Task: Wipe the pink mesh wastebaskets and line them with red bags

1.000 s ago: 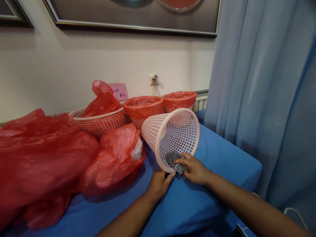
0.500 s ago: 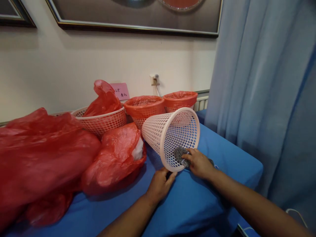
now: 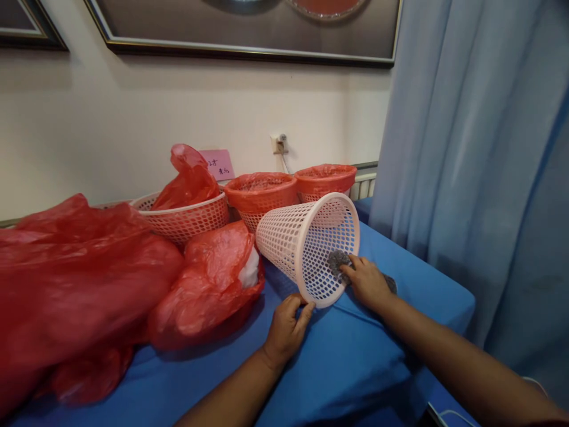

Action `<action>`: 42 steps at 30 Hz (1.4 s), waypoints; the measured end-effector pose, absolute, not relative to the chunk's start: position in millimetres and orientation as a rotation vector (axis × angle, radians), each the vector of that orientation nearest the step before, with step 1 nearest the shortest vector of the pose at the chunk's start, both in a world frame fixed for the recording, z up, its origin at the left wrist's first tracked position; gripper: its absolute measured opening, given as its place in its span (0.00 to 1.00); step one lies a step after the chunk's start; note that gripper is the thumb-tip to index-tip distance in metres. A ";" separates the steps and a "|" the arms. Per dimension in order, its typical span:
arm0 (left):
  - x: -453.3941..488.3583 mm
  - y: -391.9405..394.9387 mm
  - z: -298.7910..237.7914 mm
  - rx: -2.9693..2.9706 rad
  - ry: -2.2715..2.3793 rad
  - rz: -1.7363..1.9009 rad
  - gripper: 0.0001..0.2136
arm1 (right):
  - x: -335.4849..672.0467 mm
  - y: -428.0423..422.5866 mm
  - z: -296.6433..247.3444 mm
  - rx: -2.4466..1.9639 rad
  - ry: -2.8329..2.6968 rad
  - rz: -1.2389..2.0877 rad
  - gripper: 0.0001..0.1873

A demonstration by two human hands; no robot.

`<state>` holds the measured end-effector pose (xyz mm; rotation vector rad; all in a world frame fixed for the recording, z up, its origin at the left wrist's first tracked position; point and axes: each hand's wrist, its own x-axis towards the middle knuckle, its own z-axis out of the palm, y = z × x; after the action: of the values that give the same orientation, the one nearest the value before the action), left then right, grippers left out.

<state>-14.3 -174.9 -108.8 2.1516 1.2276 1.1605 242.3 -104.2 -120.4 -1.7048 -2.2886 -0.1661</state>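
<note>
A pale pink perforated wastebasket (image 3: 280,237) lies on its side on the blue-covered table (image 3: 342,367), its mouth turned towards me and to the right. My left hand (image 3: 288,329) pinches the bottom of its rim between thumb and fingers. With my right hand (image 3: 367,281) I grip a grey cloth (image 3: 340,264), pressing it at the lower right of the mouth; part of the cloth reaches inside, and another end sticks out behind the hand. The palm side of the right hand is hidden.
Two upright wastebaskets, one (image 3: 260,193) nearer and one (image 3: 326,178) farther, have red liners. Left of them stands a wide pink basket (image 3: 191,220) holding a red bag. Full red plastic bags (image 3: 89,284) lie on the left. A blue curtain (image 3: 444,148) hangs on the right.
My right hand and the cloth have moved slightly right and up along the rim. The wastebasket has turned a little, and my left hand still holds its lower rim.
</note>
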 end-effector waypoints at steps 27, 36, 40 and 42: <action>-8.5 -170.0 -117.8 2.185 1.131 0.866 0.13 | 222.2 -135.0 -136.7 -1.061 -2.389 0.212 0.36; -15.8 -181.9 -101.1 2.211 1.194 1.242 0.11 | 252.1 -101.4 -120.6 -1.611 -2.285 -0.072 0.28; -10.9 -175.0 -108.4 2.169 1.204 1.022 0.10 | 239.8 -105.4 -124.4 -1.586 -2.314 -0.078 0.25; -8.9 -170.4 -113.5 2.176 1.193 0.916 0.12 | 229.8 -113.5 -127.6 -1.471 -2.347 -0.013 0.26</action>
<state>-8.9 -170.4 -113.5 2.1757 1.1930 0.9163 229.8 -113.5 -127.6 -1.4706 -2.3474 -0.0134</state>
